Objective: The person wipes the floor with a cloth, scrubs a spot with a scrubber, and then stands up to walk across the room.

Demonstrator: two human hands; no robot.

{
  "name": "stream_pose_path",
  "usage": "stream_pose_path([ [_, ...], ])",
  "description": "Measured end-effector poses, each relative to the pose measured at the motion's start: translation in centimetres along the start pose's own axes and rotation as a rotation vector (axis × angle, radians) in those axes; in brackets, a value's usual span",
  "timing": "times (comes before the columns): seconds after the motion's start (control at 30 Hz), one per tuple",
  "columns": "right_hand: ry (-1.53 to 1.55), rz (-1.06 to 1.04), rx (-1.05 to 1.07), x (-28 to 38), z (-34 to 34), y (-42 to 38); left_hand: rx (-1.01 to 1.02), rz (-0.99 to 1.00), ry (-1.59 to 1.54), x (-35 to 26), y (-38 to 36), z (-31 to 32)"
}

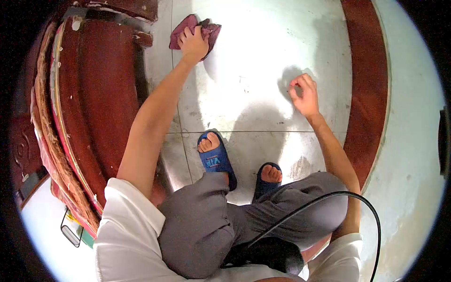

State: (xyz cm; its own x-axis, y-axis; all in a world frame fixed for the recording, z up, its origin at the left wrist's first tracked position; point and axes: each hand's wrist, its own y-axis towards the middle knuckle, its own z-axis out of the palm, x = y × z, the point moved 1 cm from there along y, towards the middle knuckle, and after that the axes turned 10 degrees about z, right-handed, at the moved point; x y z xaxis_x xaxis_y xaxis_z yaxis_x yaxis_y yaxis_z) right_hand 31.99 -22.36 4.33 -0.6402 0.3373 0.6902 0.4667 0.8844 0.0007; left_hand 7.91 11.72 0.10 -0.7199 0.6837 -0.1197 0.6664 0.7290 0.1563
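My left hand point(193, 44) reaches far forward and grips a crumpled maroon cloth point(213, 32) against the pale tiled floor point(244, 84). Its fingers bend into the fabric, and a darker patch of the cloth shows beside them. My right hand point(306, 96) hovers over the floor on the right, apart from the cloth. Its fingers curl round towards the thumb in a loop, with nothing visible inside. A shadow of this hand falls on the tiles just beyond it.
Dark red wooden furniture point(103, 94) stands close on the left, with layered bedding-like edges point(51, 127). A dark red border point(369, 84) runs along the pale wall point(413, 117). My feet wear blue slippers point(218, 162). A black cable point(329, 193) arcs over my knee.
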Motion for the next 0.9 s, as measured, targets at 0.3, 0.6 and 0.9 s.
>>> stream_pose_path([
  [0.3,-0.162,-0.197,0.282,9.0,4.1,-1.3,-0.030,0.464,-0.173,-8.6,-7.8,-2.9],
  [0.6,-0.529,-0.297,0.483,9.9,5.6,3.2,0.014,0.330,-0.247,-8.9,-7.5,-4.3],
  [0.9,-0.061,0.287,0.291,8.6,1.3,6.6,-0.082,0.354,-0.276,-8.3,-7.2,-3.0],
])
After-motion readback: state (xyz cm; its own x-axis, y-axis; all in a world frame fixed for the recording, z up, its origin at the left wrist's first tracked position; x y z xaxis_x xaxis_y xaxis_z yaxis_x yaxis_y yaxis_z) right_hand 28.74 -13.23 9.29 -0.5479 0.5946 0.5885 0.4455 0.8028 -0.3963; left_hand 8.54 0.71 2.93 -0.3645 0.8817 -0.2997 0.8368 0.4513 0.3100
